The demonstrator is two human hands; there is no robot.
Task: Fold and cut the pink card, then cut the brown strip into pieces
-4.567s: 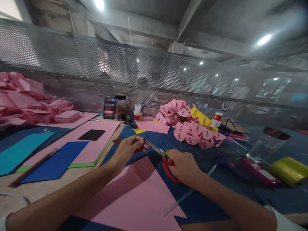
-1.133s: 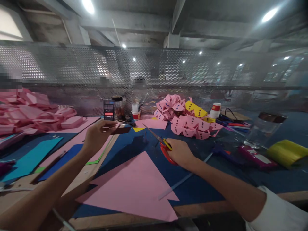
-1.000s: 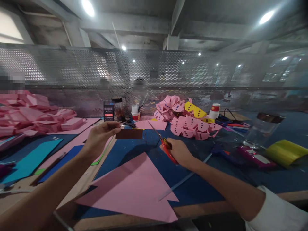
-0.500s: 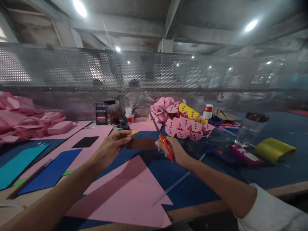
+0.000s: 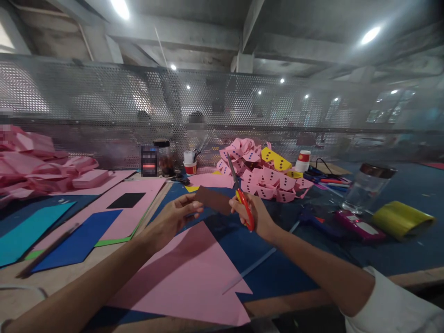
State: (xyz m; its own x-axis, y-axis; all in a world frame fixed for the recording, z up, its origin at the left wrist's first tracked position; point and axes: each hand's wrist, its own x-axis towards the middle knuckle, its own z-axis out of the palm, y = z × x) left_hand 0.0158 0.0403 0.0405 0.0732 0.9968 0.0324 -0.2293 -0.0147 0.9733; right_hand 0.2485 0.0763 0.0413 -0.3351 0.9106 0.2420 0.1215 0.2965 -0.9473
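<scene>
A small brown rectangular card [image 5: 214, 200] slants between my hands above the dark blue table mat. My right hand [image 5: 258, 217] pinches its right end and also holds red-handled scissors [image 5: 245, 208], their blades pointing up and away. At the card's left end is my left hand [image 5: 175, 215], fingers parted and loosely bent; whether the fingertips still touch the card is hard to tell. Below my hands lies a large pink sheet [image 5: 187, 277] with an angular outline. A pale narrow strip [image 5: 260, 261] crosses its right edge.
Pink dotted paper pieces [image 5: 274, 182] are heaped at the back centre, more pink paper [image 5: 38, 162] at the left. Blue [image 5: 79, 240] and turquoise sheets [image 5: 34, 231] lie left. A clear jar [image 5: 364, 189], a magenta device [image 5: 359, 225] and a yellow roll [image 5: 402, 219] stand right.
The brown card has gone from level to slanted, its left end now higher. My left fingers have loosened from their pinch on that end. The scissors remain in my right hand.
</scene>
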